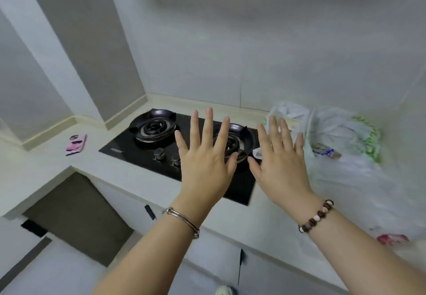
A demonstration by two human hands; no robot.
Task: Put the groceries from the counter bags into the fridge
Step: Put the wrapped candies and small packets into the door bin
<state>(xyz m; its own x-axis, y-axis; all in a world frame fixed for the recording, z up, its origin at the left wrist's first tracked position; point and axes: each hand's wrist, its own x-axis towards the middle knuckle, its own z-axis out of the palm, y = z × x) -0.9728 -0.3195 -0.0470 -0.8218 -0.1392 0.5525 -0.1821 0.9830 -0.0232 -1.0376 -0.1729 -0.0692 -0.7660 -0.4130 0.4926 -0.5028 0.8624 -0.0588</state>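
Both hands are released and hold nothing: we find the left hand (205,163) and right hand (281,165) raised side by side, fingers straight and spread, over the stove (143,154). We note the plastic bags (345,133) on the counter (46,174), just right of the stove. A pink phone (76,144) lies well left.

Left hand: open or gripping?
Open: left hand has fingers straight and spread above the stove, holding nothing.

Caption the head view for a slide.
Left hand and right hand spread open above the gas hob; grocery bags sit on the counter beside it.
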